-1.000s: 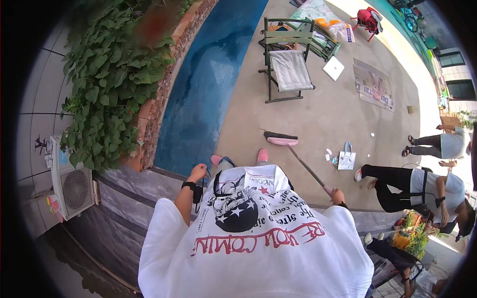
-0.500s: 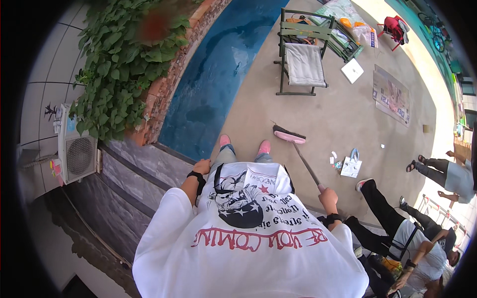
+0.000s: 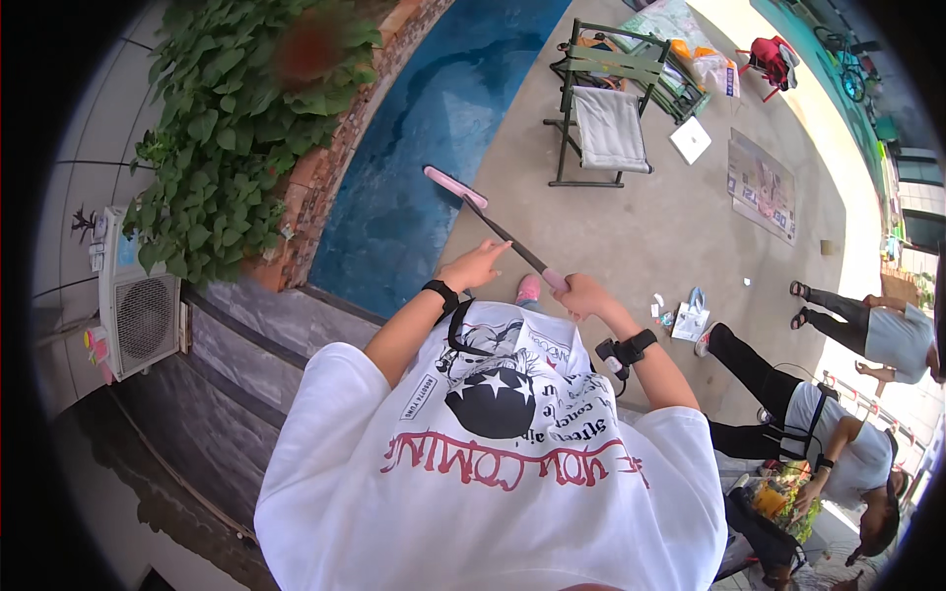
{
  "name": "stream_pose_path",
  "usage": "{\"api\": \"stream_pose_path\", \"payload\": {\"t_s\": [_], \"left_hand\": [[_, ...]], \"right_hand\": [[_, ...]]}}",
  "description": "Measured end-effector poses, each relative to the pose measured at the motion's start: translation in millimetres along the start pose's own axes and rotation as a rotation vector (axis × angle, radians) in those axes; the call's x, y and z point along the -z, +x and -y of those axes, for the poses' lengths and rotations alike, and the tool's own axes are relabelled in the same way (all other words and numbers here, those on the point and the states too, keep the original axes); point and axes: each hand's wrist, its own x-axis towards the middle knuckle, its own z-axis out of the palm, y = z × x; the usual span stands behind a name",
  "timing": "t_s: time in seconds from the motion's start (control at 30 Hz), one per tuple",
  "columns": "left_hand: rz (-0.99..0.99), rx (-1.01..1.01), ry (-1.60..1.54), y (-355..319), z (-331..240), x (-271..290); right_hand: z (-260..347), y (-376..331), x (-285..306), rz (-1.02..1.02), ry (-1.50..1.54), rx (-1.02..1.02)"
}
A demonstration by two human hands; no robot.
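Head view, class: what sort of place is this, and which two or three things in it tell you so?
Most likely an outdoor courtyard or yard: there are leafy plants along one side, an air conditioner's outdoor unit, and pale, hard ground that is partly sunlit.

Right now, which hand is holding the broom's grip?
The right hand, closed around the pink grip; the left hand is open, by the dark shaft.

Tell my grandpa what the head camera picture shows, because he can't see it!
A person in white grips a broom with the right hand, the open left hand close to its shaft. Its pink head is over a blue strip; a green-framed chair stands farther off, to the right.
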Motion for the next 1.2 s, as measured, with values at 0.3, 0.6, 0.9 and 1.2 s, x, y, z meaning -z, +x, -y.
{"api": "stream_pose_path", "payload": {"t_s": [0.3,0.6,0.9,1.2], "left_hand": [[-0.383,0.253,-0.046,1,74,42],[-0.039,0.100,-0.004,-67,205,17],[-0.194,0.198,0.016,-54,162,25],[-0.037,0.095,0.029,-15,122,44]], "right_hand": [[113,88,-20,0.441,0.806,0.081],[151,113,-58,0.336,0.336,0.362],[157,97,-67,0.421,0.137,0.516],[126,95,-60,0.374,0.437,0.646]]}}
